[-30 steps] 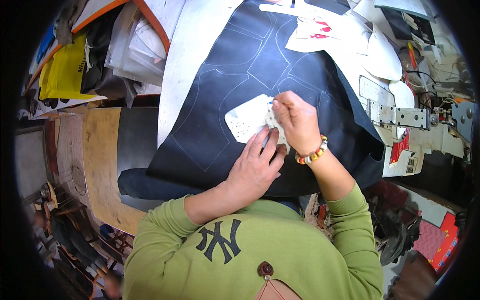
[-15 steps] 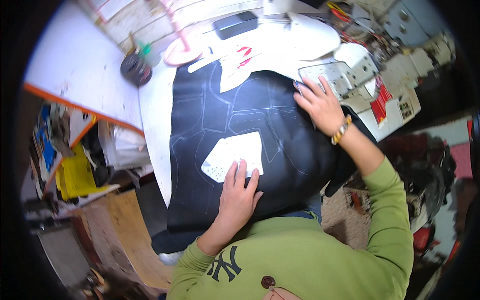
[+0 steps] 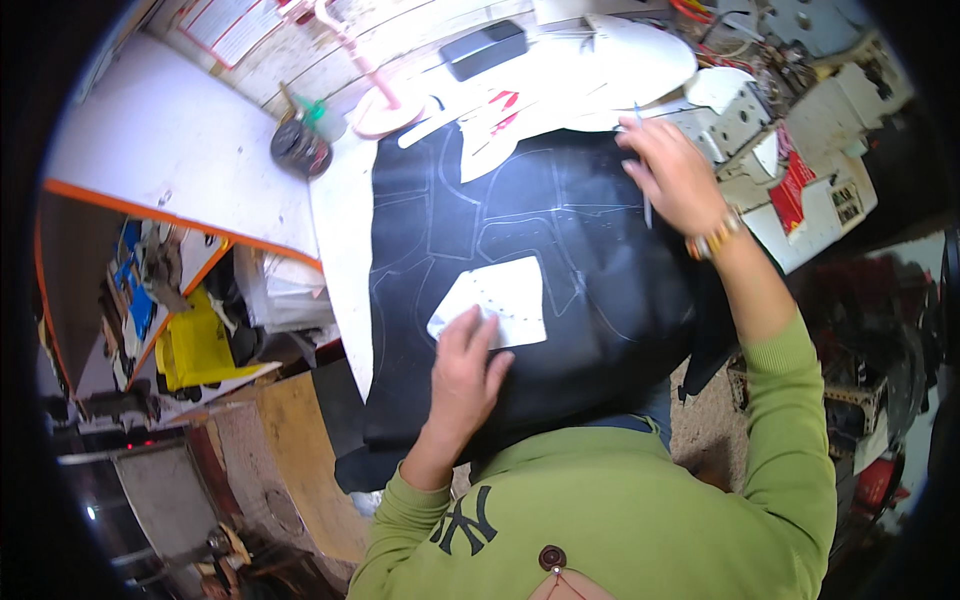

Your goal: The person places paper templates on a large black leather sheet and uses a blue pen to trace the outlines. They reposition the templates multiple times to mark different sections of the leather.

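White template [image 3: 518,300] should lie flat; left hand [image 3: 464,378], released, over its lower-left edge; right hand [image 3: 678,180], off its upper right, grasping a pen [image 3: 648,213].

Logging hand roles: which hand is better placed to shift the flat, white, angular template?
Probably the left hand: its fingers overlap the template; the right hand is farther off, holding a slim pale pen-like tool.

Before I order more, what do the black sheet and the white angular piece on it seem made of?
Black sheet: probably leather or imitation leather, smooth with soft sheen, draping at its edges. White piece: perhaps card or thin plastic, smooth, flat and crisp-edged.
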{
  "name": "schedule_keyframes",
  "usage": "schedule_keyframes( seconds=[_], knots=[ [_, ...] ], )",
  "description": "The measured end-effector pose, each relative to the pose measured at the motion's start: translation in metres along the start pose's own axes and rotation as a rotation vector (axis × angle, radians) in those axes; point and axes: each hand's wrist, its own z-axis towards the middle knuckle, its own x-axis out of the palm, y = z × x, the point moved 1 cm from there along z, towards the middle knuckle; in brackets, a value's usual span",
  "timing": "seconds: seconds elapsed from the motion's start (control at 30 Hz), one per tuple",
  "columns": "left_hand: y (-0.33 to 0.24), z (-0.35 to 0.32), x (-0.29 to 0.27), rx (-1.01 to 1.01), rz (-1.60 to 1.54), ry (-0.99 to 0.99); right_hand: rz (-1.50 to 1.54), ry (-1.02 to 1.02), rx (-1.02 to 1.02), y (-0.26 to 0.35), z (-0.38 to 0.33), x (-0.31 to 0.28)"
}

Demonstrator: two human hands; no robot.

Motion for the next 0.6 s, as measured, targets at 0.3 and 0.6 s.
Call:
schedule_keyframes(
  seconds=[0.3,0.6],
  knots=[
    [0.057,0.018,-0.028,-0.348,-0.083,-0.168,0.427,0.278,-0.089,0.169,-0.102,0.033],
    [0.063,0.034,-0.025,-0.393,-0.328,-0.070,0.363,0.125,-0.062,0.172,-0.114,0.049]
  ],
)
